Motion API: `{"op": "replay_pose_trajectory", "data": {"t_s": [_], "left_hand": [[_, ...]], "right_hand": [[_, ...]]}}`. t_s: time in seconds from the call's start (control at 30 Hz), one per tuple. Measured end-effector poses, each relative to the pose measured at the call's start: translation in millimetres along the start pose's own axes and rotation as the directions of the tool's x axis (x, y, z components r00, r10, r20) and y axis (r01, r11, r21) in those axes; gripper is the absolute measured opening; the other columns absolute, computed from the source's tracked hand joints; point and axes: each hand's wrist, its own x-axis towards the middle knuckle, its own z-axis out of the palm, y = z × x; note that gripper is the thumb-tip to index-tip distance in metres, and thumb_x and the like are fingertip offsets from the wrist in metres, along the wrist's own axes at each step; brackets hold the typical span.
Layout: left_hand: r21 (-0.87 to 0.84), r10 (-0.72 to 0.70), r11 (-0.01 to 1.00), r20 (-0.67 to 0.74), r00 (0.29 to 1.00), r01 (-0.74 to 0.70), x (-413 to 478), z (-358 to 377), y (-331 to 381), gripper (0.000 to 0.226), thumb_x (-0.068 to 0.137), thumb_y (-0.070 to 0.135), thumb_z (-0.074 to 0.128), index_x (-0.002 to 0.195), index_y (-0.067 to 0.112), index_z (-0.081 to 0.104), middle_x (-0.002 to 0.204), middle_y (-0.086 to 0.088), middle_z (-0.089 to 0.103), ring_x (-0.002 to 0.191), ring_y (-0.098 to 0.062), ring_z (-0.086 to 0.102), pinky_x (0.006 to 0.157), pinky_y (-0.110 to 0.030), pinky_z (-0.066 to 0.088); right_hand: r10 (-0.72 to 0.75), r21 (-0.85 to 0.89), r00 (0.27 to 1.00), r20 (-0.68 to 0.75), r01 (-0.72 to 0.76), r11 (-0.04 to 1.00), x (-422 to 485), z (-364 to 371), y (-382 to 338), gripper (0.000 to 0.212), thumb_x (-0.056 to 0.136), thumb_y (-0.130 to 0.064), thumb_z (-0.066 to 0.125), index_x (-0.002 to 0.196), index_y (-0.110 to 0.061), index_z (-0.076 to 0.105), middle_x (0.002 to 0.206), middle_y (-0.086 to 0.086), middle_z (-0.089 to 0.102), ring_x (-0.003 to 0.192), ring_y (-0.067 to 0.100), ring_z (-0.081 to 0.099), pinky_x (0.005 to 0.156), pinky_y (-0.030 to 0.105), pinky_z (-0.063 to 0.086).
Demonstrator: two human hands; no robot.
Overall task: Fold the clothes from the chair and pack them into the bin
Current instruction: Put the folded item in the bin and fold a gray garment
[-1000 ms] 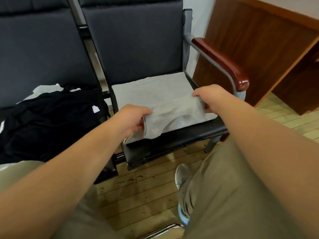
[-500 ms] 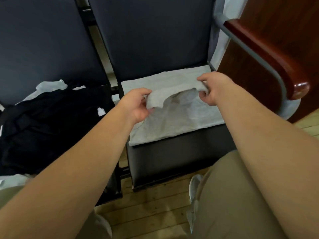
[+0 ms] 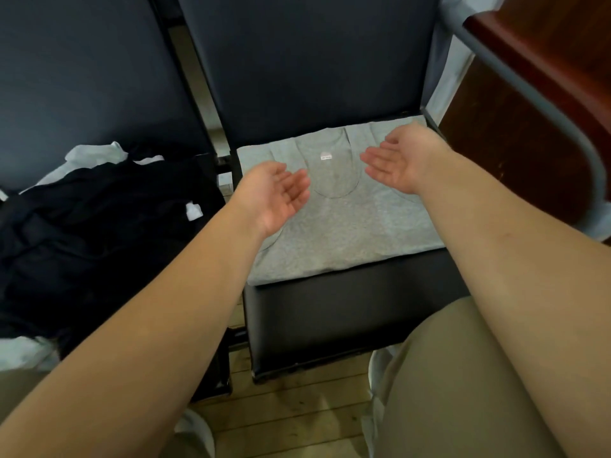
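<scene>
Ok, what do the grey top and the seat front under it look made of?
Grey top: soft knit jersey, likely cotton blend; matte, heathered, lies limp and flat. Seat front: smooth black with faint sheen, probably vinyl or faux leather.

Plank floor (image 3: 297,421), dark padded chairs (image 3: 297,61), wooden cabinet (image 3: 515,160)

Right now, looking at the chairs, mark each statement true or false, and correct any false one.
1. The grey tank top lies spread flat on a seat. True.
2. The left hand grips the tank top. False: it is open and grips nothing.
3. The right hand is open. True.
4. The black clothes lie on top of the tank top. False: they lie apart, to its left.
5. A white label shows inside the tank top's neckline. True.
</scene>
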Motion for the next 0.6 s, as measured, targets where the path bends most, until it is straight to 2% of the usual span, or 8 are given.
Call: {"op": "replay_pose_trajectory", "data": {"t_s": [0.07, 0.13, 0.17, 0.27, 0.3, 0.37, 0.47, 0.6], "left_hand": [[0.196, 0.042, 0.980, -0.045, 0.998, -0.033, -4, -7, -4, 0.037, 0.103, 0.012, 0.054, 0.140, 0.004, 0.055, 0.115, -0.010, 0.078, 0.084, -0.020, 0.074, 0.073, -0.035, 0.063], [0.437, 0.114, 0.897, -0.086, 0.990, -0.065, -11, -14, -6, 0.029, 0.103, 0.013, 0.059, 0.132, 0.009, 0.061, 0.112, -0.007, 0.078, 0.084, -0.020, 0.073, 0.073, -0.035, 0.063], [0.594, 0.167, 0.800, -0.092, 0.982, -0.080, -15, -19, -7, 0.025, 0.103, 0.015, 0.061, 0.128, 0.012, 0.064, 0.112, -0.006, 0.077, 0.087, -0.019, 0.073, 0.076, -0.035, 0.063], [0.924, 0.310, 0.358, 0.018, 0.951, -0.134, -23, -39, -8, 0.021, 0.098, 0.014, 0.063, 0.117, 0.022, 0.068, 0.114, -0.002, 0.071, 0.100, -0.016, 0.069, 0.083, -0.033, 0.060], [0.963, 0.326, 0.231, 0.061, 0.943, -0.142, -26, -45, -9, 0.021, 0.098, 0.015, 0.063, 0.116, 0.023, 0.068, 0.116, 0.001, 0.070, 0.105, -0.015, 0.067, 0.086, -0.032, 0.058], [0.990, 0.321, 0.068, 0.095, 0.942, -0.123, -31, -55, -15, 0.019, 0.096, 0.019, 0.065, 0.115, 0.022, 0.068, 0.114, 0.003, 0.070, 0.106, -0.017, 0.066, 0.091, -0.033, 0.056], [0.993, 0.282, -0.074, 0.110, 0.953, -0.093, -38, -60, -24, 0.021, 0.093, 0.029, 0.073, 0.106, 0.013, 0.071, 0.104, -0.004, 0.072, 0.095, -0.022, 0.067, 0.083, -0.038, 0.057], [0.979, 0.284, -0.189, 0.127, 0.950, -0.074, -33, -69, -28, 0.024, 0.089, 0.040, 0.077, 0.090, 0.020, 0.065, 0.092, 0.003, 0.066, 0.089, -0.016, 0.063, 0.065, -0.029, 0.045]], "right_hand": [[-0.024, -0.165, 0.999, -0.041, 0.017, 0.986, -7, -3, 1, 0.031, 0.109, -0.011, 0.044, 0.134, -0.004, 0.060, 0.115, 0.009, 0.076, 0.101, 0.023, 0.075, 0.085, 0.041, 0.063], [-0.054, -0.295, 0.997, -0.060, 0.035, 0.955, -16, -8, 1, 0.028, 0.108, -0.010, 0.045, 0.131, -0.006, 0.061, 0.111, 0.007, 0.076, 0.101, 0.021, 0.074, 0.086, 0.041, 0.063], [-0.068, -0.349, 0.995, -0.068, 0.040, 0.936, -20, -13, 1, 0.026, 0.109, -0.010, 0.047, 0.130, -0.006, 0.060, 0.111, 0.006, 0.076, 0.101, 0.021, 0.074, 0.085, 0.040, 0.063], [-0.106, -0.476, 0.991, -0.083, 0.054, 0.878, -25, -33, 2, 0.024, 0.109, -0.011, 0.052, 0.132, -0.009, 0.060, 0.111, 0.005, 0.075, 0.103, 0.020, 0.072, 0.087, 0.040, 0.062], [-0.124, -0.520, 0.988, -0.089, 0.060, 0.852, -25, -40, 1, 0.025, 0.109, -0.012, 0.054, 0.133, -0.009, 0.060, 0.111, 0.004, 0.075, 0.104, 0.019, 0.072, 0.088, 0.040, 0.062], [-0.184, -0.650, 0.975, -0.122, 0.062, 0.758, -20, -55, 0, 0.028, 0.108, -0.015, 0.058, 0.135, -0.010, 0.062, 0.114, 0.003, 0.074, 0.104, 0.018, 0.070, 0.092, 0.039, 0.062], [-0.264, -0.834, 0.955, -0.137, 0.033, 0.551, -18, -77, 1, 0.032, 0.103, -0.016, 0.062, 0.134, -0.008, 0.066, 0.129, 0.011, 0.070, 0.118, 0.030, 0.067, 0.104, 0.046, 0.057], [-0.331, -0.953, 0.940, -0.086, 0.020, 0.304, -20, -95, 8, 0.038, 0.097, -0.010, 0.062, 0.135, -0.011, 0.070, 0.136, 0.015, 0.067, 0.128, 0.036, 0.063, 0.107, 0.046, 0.053]]}}
